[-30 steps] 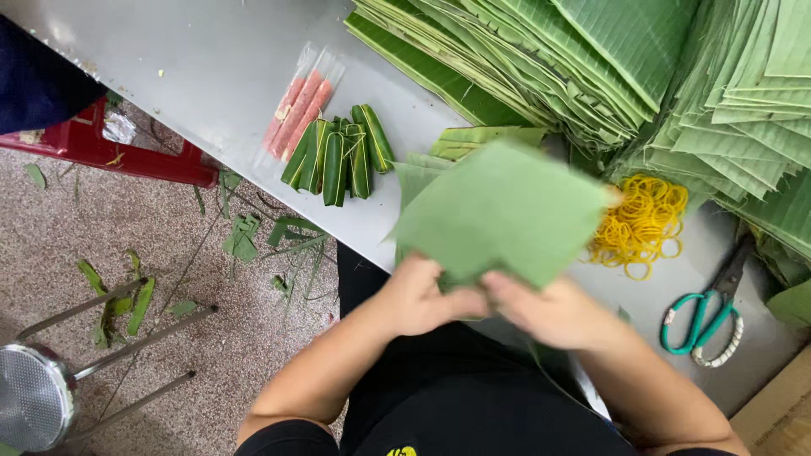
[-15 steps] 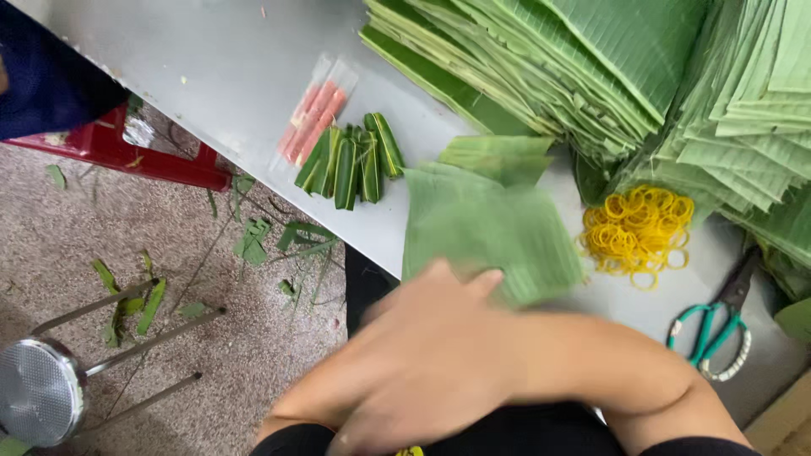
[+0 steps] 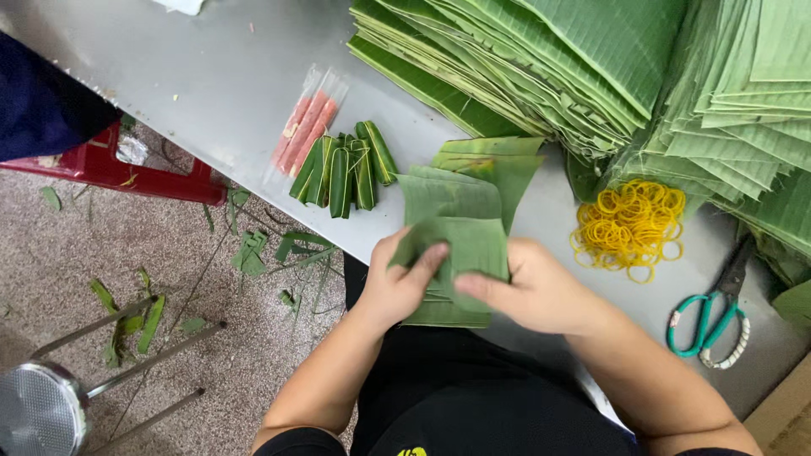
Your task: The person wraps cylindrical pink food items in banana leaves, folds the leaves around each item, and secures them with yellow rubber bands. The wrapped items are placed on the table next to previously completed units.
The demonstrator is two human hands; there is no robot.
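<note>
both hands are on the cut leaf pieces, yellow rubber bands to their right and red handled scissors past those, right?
Not quite: the scissors have teal handles, not red, as the head view shows. The rest holds: the left hand and right hand are on the cut leaf pieces, with the yellow rubber bands to their right.

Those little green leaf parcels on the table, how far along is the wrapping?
Done: a few wrapped parcels lie together. In hand: left hand and right hand fold a cut leaf piece. Left: pink sticks in plastic, big leaf stacks, yellow rubber bands.
</note>
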